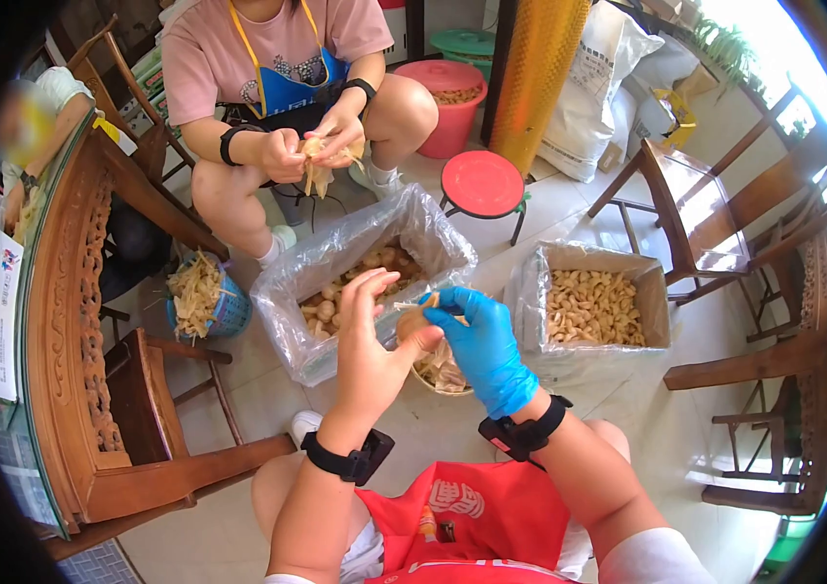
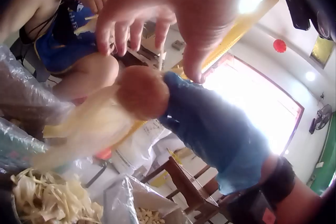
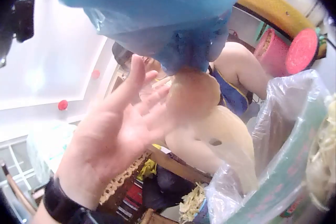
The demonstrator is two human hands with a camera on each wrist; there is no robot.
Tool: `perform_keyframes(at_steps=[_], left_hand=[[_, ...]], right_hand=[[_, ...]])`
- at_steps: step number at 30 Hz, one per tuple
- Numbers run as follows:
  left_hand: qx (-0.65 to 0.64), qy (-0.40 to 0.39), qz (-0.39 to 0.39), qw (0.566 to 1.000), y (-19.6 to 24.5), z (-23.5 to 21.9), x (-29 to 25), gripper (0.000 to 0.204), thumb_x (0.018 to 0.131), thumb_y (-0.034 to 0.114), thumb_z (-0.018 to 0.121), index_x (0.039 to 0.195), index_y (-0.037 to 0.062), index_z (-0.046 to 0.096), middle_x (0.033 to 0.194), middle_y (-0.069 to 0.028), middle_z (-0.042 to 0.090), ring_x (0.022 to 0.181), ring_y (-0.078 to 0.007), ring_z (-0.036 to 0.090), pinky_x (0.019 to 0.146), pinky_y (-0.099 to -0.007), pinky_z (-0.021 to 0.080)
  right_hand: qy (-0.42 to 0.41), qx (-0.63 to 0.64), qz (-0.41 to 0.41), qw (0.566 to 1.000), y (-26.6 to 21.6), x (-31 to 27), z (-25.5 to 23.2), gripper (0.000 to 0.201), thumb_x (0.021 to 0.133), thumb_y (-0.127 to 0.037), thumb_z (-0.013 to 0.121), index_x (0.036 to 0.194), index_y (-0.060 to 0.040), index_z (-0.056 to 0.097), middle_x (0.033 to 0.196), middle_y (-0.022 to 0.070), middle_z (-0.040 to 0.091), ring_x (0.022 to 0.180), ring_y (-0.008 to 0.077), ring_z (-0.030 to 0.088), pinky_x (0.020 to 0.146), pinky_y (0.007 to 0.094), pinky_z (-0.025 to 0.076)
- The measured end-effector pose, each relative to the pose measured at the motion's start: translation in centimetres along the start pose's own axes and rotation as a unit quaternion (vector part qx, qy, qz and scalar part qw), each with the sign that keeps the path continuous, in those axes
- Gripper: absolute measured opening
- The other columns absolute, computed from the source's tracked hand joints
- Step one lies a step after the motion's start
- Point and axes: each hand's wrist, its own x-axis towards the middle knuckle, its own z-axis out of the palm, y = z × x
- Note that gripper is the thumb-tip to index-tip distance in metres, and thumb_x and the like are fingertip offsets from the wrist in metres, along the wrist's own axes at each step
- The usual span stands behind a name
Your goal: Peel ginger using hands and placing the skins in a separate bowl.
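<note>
Fingers of gloved right hand [image 1: 484, 347] pinch husked bulb [image 1: 415, 323]; left hand [image 1: 371, 341] spread wide, thumb supporting.
Bulb looks light, firm; husk thin, tearable. Grip round body above bowl [image 1: 438, 379].

Both forearms are reaching up from the lower frame toward centre, each wearing a black wrist strap. Left hand [image 1: 367, 336] is bare, fingers spreading straight and upward, thumb angling right. Right hand [image 1: 479, 343], in a blue glove, is curling its fingertips and meeting the left thumb.
</note>
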Motion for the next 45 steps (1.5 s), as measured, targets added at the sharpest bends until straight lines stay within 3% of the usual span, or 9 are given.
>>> perform_keyframes(at_steps=[4, 10, 12, 18, 24, 34, 38, 40, 45], left_hand=[[-0.081, -0.145, -0.032, 0.986, -2.0, 0.3, -0.5, 0.064, 0.067, 0.017, 0.08, 0.12, 0.0047, 0.047, 0.119, -0.0138, 0.054, 0.108, -0.0296, 0.055, 0.091, -0.0374, 0.044], [-0.087, -0.101, -0.1, 0.986, -1.5, 1.5, -0.6, 0.055, 0.064, 0.017, 0.082, 0.109, -0.0026, 0.056, 0.106, -0.0161, 0.062, 0.097, -0.0242, 0.062, 0.083, -0.0329, 0.048], [-0.108, -0.074, -0.127, 0.983, -1.5, 1.6, -0.5, 0.053, 0.063, 0.017, 0.082, 0.106, -0.004, 0.058, 0.1, -0.0163, 0.065, 0.091, -0.023, 0.064, 0.08, -0.0316, 0.049], [-0.057, -0.025, -0.128, 0.99, -1.1, 1.5, -0.4, 0.05, 0.062, 0.016, 0.082, 0.103, -0.005, 0.061, 0.09, -0.0165, 0.068, 0.082, -0.0201, 0.066, 0.075, -0.0299, 0.051], [-0.082, -0.044, -0.17, 0.981, -0.9, 0.7, -0.3, 0.049, 0.064, 0.004, 0.078, 0.107, -0.0052, 0.059, 0.098, -0.0129, 0.066, 0.091, -0.0172, 0.064, 0.081, -0.0298, 0.05], [-0.182, -0.012, -0.232, 0.956, -3.0, -0.1, 0.4, 0.038, 0.069, 0.004, 0.075, 0.103, -0.0044, 0.059, 0.094, -0.0111, 0.066, 0.085, -0.0137, 0.063, 0.075, -0.0273, 0.051], [-0.204, -0.034, -0.192, 0.959, -4.6, 1.1, -0.6, 0.044, 0.068, 0.01, 0.079, 0.104, -0.0019, 0.057, 0.094, -0.0093, 0.066, 0.084, -0.0142, 0.063, 0.073, -0.0277, 0.051], [-0.271, -0.072, -0.211, 0.936, -3.5, 1.2, -0.7, 0.049, 0.07, 0.008, 0.079, 0.11, 0.0009, 0.052, 0.102, -0.0091, 0.062, 0.092, -0.0147, 0.061, 0.078, -0.0282, 0.05], [-0.503, -0.153, -0.36, 0.771, -2.5, 0.8, -0.6, 0.049, 0.082, 0.014, 0.069, 0.121, 0.0029, 0.044, 0.114, -0.0075, 0.057, 0.108, -0.0156, 0.053, 0.094, -0.031, 0.041]], right_hand=[[-0.021, 0.164, 0.109, 0.98, -0.3, 0.8, -0.6, 0.017, 0.082, -0.005, 0.065, 0.097, 0.0014, 0.064, 0.084, 0.0069, 0.066, 0.076, 0.0113, 0.06, 0.069, 0.0256, 0.048], [0.009, 0.216, 0.119, 0.969, 0.1, 0.9, -0.6, 0.015, 0.078, -0.003, 0.068, 0.092, 0.0013, 0.064, 0.085, 0.0053, 0.064, 0.079, 0.0118, 0.059, 0.072, 0.0258, 0.049], [0.063, 0.081, -0.03, 0.994, 0.2, 0.8, -0.1, 0.015, 0.076, -0.003, 0.069, 0.09, -0.0009, 0.064, 0.086, 0.0066, 0.064, 0.081, 0.0168, 0.06, 0.074, 0.0287, 0.048], [0.057, -0.035, -0.143, 0.987, -0.8, 0.4, 0.0, 0.019, 0.073, 0.0, 0.067, 0.091, -0.0037, 0.063, 0.087, 0.0106, 0.063, 0.079, 0.0277, 0.06, 0.072, 0.0341, 0.048], [0.061, -0.134, -0.244, 0.959, -1.7, 0.1, -0.2, 0.024, 0.067, 0.002, 0.066, 0.09, -0.0053, 0.064, 0.087, 0.0083, 0.063, 0.08, 0.0273, 0.06, 0.07, 0.0358, 0.047], [0.018, -0.141, -0.291, 0.946, -3.2, -0.9, -1.0, 0.023, 0.067, 0.003, 0.067, 0.088, -0.0045, 0.062, 0.085, 0.0079, 0.062, 0.075, 0.0271, 0.058, 0.068, 0.0361, 0.046], [0.024, -0.118, -0.212, 0.97, -2.8, -0.9, -1.1, 0.023, 0.071, 0.002, 0.067, 0.092, -0.0047, 0.062, 0.085, 0.0082, 0.061, 0.075, 0.0264, 0.057, 0.067, 0.0341, 0.047], [0.029, -0.108, -0.185, 0.976, -2.6, -0.7, -1.2, 0.022, 0.073, 0.002, 0.066, 0.093, -0.0045, 0.061, 0.085, 0.0086, 0.061, 0.075, 0.026, 0.058, 0.069, 0.033, 0.047], [0.069, 0.077, -0.04, 0.994, -1.9, -0.1, -0.9, 0.016, 0.081, 0.001, 0.061, 0.098, -0.0022, 0.06, 0.092, 0.008, 0.064, 0.083, 0.0164, 0.06, 0.077, 0.0279, 0.047]])
